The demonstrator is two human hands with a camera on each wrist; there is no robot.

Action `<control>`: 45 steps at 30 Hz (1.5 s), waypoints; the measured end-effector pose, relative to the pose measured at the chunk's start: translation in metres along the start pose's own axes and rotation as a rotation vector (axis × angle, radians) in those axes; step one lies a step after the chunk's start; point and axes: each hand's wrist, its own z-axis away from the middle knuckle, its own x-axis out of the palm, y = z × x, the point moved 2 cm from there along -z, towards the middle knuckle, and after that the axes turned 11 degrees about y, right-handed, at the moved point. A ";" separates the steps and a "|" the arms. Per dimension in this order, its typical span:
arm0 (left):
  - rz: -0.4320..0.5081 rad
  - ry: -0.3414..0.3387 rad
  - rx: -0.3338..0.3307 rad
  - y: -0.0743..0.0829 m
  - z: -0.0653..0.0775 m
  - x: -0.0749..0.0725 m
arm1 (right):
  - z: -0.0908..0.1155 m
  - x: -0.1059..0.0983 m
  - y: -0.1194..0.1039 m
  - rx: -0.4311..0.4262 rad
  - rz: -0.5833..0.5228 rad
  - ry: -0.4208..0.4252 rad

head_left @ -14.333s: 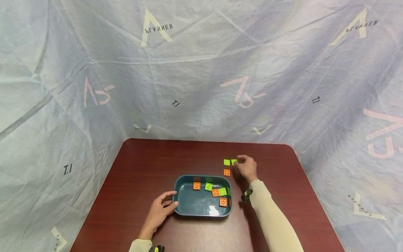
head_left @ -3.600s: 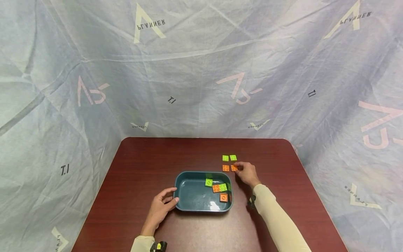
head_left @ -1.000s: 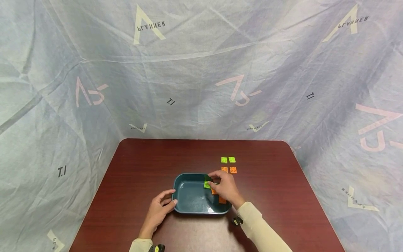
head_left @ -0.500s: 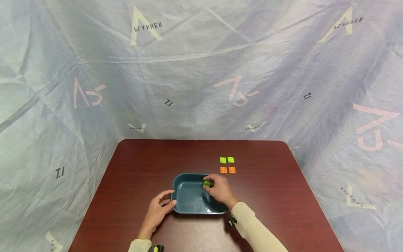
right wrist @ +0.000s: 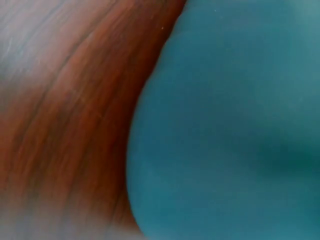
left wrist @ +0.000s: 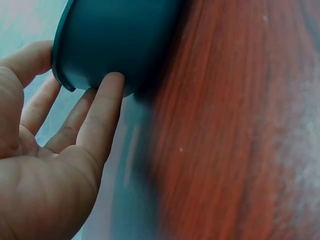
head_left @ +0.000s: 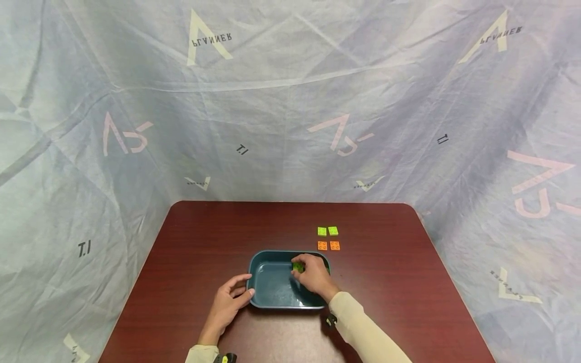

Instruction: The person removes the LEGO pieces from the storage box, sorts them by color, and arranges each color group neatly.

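Observation:
A dark teal tray [head_left: 274, 306] stands on the table. My left hand [head_left: 228, 299] rests against its left end, thumb and fingertips at the rim; in the left wrist view, extended fingers [left wrist: 102, 112] touch the outer wall. My right hand [head_left: 313, 274] reaches into the tray's right half, where thumb and forefinger pinch a flat lime-green toy building brick [head_left: 297, 266]. That hand hides most of the tray's right side and the bricks there. The right wrist view shows only the tray's blurred outer wall [right wrist: 210, 125].
Behind the tray's right corner, two lime-green bricks [head_left: 322, 231] lie side by side. Two orange bricks [head_left: 322, 245] lie in a row nearer the tray, all studs up. The reddish-brown table [head_left: 218, 227] ends at hanging grey cloth [head_left: 272, 126] printed with lettering.
Several seconds ago my right hand was at the second orange brick on the table. Since then it has moved left into the tray and closed on the green brick. My left hand has stayed at the rim.

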 end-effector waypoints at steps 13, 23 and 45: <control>0.007 0.001 0.000 0.001 -0.001 -0.001 | -0.003 0.003 -0.006 -0.054 0.063 0.004; -0.002 0.010 0.008 0.001 0.000 0.000 | -0.001 0.003 -0.007 -0.139 0.106 0.015; 0.023 0.003 0.006 0.001 0.000 0.000 | -0.002 0.010 -0.004 -0.250 0.252 -0.118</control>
